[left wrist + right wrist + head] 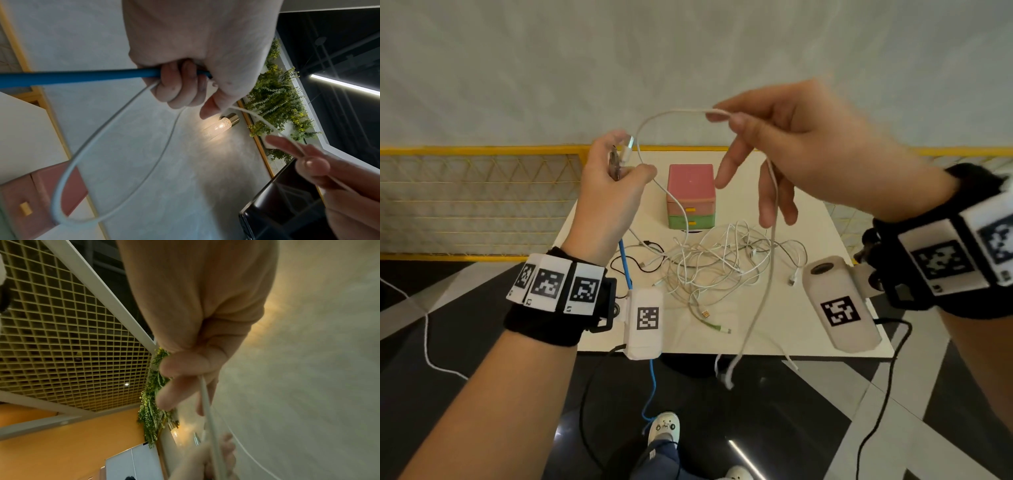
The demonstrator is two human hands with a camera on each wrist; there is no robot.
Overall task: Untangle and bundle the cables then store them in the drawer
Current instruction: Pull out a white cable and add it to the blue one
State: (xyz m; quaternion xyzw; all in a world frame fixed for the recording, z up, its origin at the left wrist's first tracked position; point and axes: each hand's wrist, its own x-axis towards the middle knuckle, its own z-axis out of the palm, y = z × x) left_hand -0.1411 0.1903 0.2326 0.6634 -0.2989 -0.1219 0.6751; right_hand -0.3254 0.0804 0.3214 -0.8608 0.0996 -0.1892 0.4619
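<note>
A white table (822, 236) is standing over a dark floor (774, 411) with pale stripes. A small chest of drawers (691, 197), pink on top with a green drawer at the bottom, is sitting toward the table's far side. In front of it a tangle of white cables (719, 263) is sprawling across the middle, and a black cable (635, 262) is looping just to its left. A green-ended plug (719, 327) is lying near the front edge.

Black wristbands (544, 325), white marker tags (551, 282).
</note>
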